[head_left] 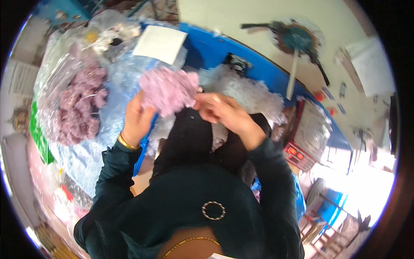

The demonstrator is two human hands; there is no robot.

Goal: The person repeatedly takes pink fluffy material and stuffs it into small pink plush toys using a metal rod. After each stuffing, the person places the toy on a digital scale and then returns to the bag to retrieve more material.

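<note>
Our left hand (137, 118) cupped the fluffy lilac pom-pom (169, 90) from below, steadying it above the blue table (241, 56), while our right hand (220, 110) pinched its edge shut; more purple pom-poms (79, 105) sat bagged at left.

The tuft (169, 90) is sitting between both hands. A bag (64, 95) is lying left of the grip, paper (159, 43) behind it, a scale (299, 155) right.
</note>
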